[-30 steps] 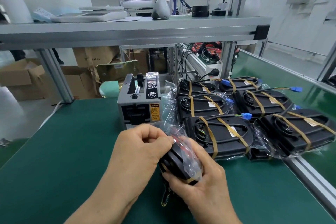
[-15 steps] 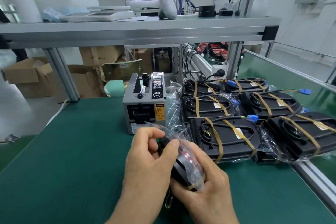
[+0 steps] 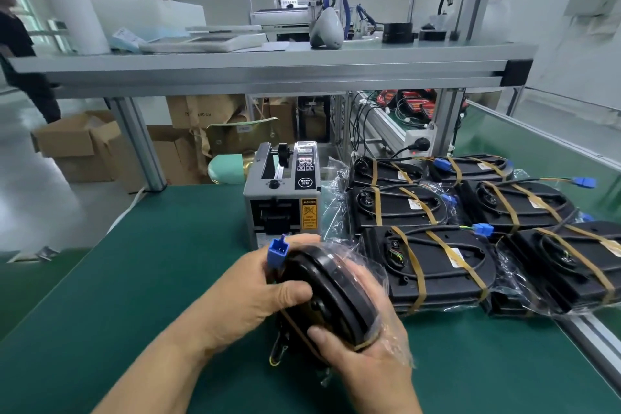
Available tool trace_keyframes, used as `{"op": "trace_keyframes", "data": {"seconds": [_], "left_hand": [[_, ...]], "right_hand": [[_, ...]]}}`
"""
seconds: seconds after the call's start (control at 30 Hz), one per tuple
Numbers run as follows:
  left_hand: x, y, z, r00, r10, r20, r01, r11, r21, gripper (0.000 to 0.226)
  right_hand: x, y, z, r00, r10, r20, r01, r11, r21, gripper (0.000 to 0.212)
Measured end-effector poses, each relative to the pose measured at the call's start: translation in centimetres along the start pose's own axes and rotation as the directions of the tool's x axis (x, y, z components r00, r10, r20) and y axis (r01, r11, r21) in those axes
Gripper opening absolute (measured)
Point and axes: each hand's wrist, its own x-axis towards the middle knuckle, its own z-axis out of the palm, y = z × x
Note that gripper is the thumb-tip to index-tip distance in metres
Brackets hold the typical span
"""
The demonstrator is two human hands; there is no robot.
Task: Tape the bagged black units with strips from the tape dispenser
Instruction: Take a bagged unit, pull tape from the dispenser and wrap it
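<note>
A black unit in a clear bag (image 3: 331, 296) is held on edge just above the green mat, between both hands. My left hand (image 3: 255, 292) grips its left side, fingers curled over the rim beside its blue connector (image 3: 277, 250). Underneath and to the right, my right hand (image 3: 366, 356) cups the unit, thumb pressed on a brown tape strip at its lower edge. The grey tape dispenser (image 3: 284, 195) stands just behind the hands. Several taped bagged units (image 3: 426, 265) lie in rows to the right.
An aluminium rail (image 3: 591, 343) bounds the mat on the right, with a green conveyor beyond. A metal shelf (image 3: 268, 72) with equipment spans overhead. Cardboard boxes (image 3: 77, 144) sit on the floor behind the table. A person stands at far left.
The unit has been turned in my hands, so its blue connector now sticks up by my left fingers. My left hand shifted from pinching the bag top to gripping the unit's side.
</note>
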Motion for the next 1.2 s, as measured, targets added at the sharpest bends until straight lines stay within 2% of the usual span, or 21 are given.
{"op": "trace_keyframes", "data": {"seconds": [0.07,0.17,0.23,0.33,0.43,0.5,0.57,0.67,0.8,0.93,1.07,1.13,1.2], "left_hand": [[0.5,0.2,-0.7,0.997,0.051,0.059,-0.048,0.998,-0.051,0.074],[0.7,-0.1,-1.3,0.991,0.133,0.013,-0.134,0.988,0.083,0.064],[0.8,-0.2,-1.5,0.980,0.200,-0.002,-0.192,0.944,0.268,0.059],[1.1,-0.3,-0.4,0.969,0.237,0.076,-0.239,0.806,0.541,0.055],[1.4,-0.6,1.4,0.931,0.315,0.186,-0.357,0.674,0.646,0.052],[1.7,-1.4,2.7,0.900,0.364,0.240,-0.413,0.536,0.736,0.046],[1.5,-2.2,3.7,0.907,0.351,0.234,-0.392,0.495,0.776,0.049],[0.4,-3.6,4.5,0.888,0.420,0.189,-0.380,0.436,0.816,0.064],[-1.3,-5.0,3.8,0.838,0.544,-0.034,-0.304,0.518,0.800,0.060],[-1.9,-5.5,4.1,0.827,0.541,-0.152,-0.274,0.625,0.731,0.047],[-1.9,-5.4,4.7,0.855,0.486,-0.182,-0.271,0.717,0.642,0.034],[-1.9,-5.0,4.6,0.876,0.455,-0.161,-0.269,0.736,0.621,0.030],[-2.1,-4.5,4.0,0.903,0.426,-0.061,-0.289,0.706,0.647,0.028]], "right_hand": [[0.0,-0.1,-0.6,0.995,0.037,0.094,-0.035,0.999,-0.021,0.080],[-0.4,-0.9,-2.9,0.968,0.100,0.231,-0.095,0.995,-0.036,0.083],[-0.4,-1.4,-4.3,0.972,0.120,0.201,-0.113,0.992,-0.048,0.076],[0.2,-1.7,-4.8,0.982,0.108,0.153,-0.075,0.975,-0.211,0.063],[0.5,-1.4,-3.8,0.970,0.165,0.177,-0.113,0.956,-0.271,0.051],[0.4,-0.9,-3.5,0.966,0.210,0.154,-0.162,0.948,-0.275,0.042],[0.2,-0.7,-3.3,0.965,0.247,0.087,-0.215,0.937,-0.277,0.034],[-0.1,-0.5,-3.1,0.964,0.266,0.012,-0.251,0.923,-0.293,0.039],[-0.8,0.1,-2.9,0.939,0.327,-0.109,-0.343,0.917,-0.206,0.040],[-1.1,-0.2,-2.8,0.901,0.412,-0.135,-0.425,0.901,-0.085,0.037],[-1.2,-0.5,-2.9,0.858,0.513,-0.024,-0.512,0.858,0.052,0.020],[-1.0,-0.5,-3.2,0.838,0.545,0.035,-0.546,0.833,0.087,0.028],[-0.5,-0.6,-3.4,0.835,0.548,0.056,-0.550,0.833,0.062,0.030]]}}
